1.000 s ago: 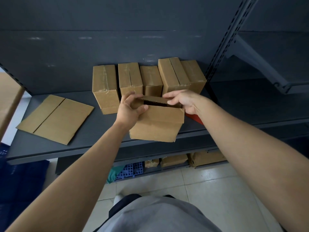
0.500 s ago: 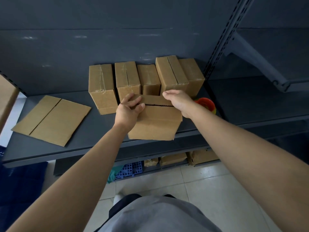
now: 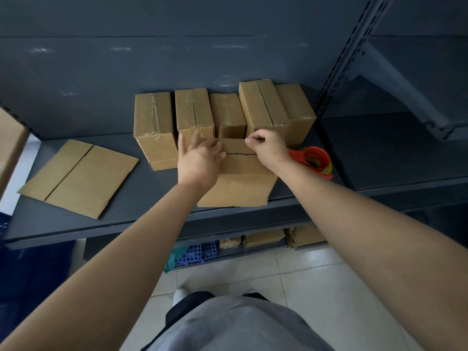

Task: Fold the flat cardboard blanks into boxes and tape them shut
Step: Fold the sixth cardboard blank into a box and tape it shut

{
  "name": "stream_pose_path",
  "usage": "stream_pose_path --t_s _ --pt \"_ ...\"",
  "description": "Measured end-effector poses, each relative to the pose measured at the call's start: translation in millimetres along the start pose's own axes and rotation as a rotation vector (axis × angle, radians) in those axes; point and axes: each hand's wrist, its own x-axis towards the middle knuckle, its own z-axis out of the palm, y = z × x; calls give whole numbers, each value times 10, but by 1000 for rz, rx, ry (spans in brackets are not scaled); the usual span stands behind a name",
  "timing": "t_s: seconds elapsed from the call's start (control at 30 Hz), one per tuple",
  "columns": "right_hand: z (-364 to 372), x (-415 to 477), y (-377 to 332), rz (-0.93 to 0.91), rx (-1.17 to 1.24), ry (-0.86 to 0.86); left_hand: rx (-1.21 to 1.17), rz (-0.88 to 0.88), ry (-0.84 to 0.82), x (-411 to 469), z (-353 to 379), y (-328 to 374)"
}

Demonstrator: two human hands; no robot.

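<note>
A grey metal shelf [image 3: 157,198] carries a row of 5 closed boxes [image 3: 228,110] standing against its back wall, touching one another, some with tape across their seams. To the left, well apart from them, a flat blank [image 3: 81,177] lies on the shelf with 1 crease running across it. A red tape dispenser [image 3: 314,158] sits on the right, just beside the right wrist and partly hidden by it. On a lower shelf there are more cartons [image 3: 263,238] and a blue crate [image 3: 197,252] (both dim).

The half-folded box [image 3: 240,183] stands at the shelf's front edge, right in front of the row, so the closed boxes crowd its far side. Its far flap [image 3: 235,146] lies folded down, with a dark seam between it and the near flap.

The left hand [image 3: 200,160] lies over the box's left top corner, its fingers [image 3: 196,139] straight, spread and blurred. The right hand [image 3: 269,149] is at the far flap's right end, fingers [image 3: 253,140] curled together with thumb against forefinger; whether cardboard sits between them cannot be told.

Both forearms reach up and forward from the bottom corners, converging on the box, wrists roughly level.
</note>
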Motion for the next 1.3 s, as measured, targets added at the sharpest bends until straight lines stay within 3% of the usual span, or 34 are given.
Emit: stream_pose_path --t_s 0.07,0.13,0.23,0.33,0.47,0.6,0.7,0.87,0.9,1.0,1.03,1.1,1.17,1.2,1.3 --pt "-5 -7 -1 -13 3 -19 62 132 -44 20 57 113" --pt "-61 -30 36 -27 53 -18 -78 131 -54 29 67 205" --pt "-255 -69 247 32 120 223 -255 97 12 25 19 250" --pt "-510 -73 588 179 -25 387 -273 -6 3 1 -14 325" --pt "-640 -9 895 324 -250 167 -320 -113 -7 62 -32 437" --pt "-655 94 1088 372 -428 41 -311 -63 -59 128 68 452" --pt "-697 101 1165 415 -516 -65 -433 -83 -29 124 76 473" --pt "-613 167 1250 430 -703 -110 -552 -144 -7 132 45 490" --pt "-588 201 1263 431 -605 -107 -548 -145 -5 137 48 493" --pt "-602 207 1077 427 85 -151 -529 -152 -9 143 66 493" --pt "-561 225 1101 380 98 -175 -529 -152 -6 144 72 492" --pt "-660 162 1057 410 -130 -230 -535 -151 6 140 83 486" --pt "-756 119 1143 385 -574 -155 -540 -156 12 142 95 482" --pt "-808 91 1189 363 -649 -166 -547 -159 17 143 104 483" --pt "-1037 -13 1210 351 -456 -261 -572 -158 32 145 120 485"
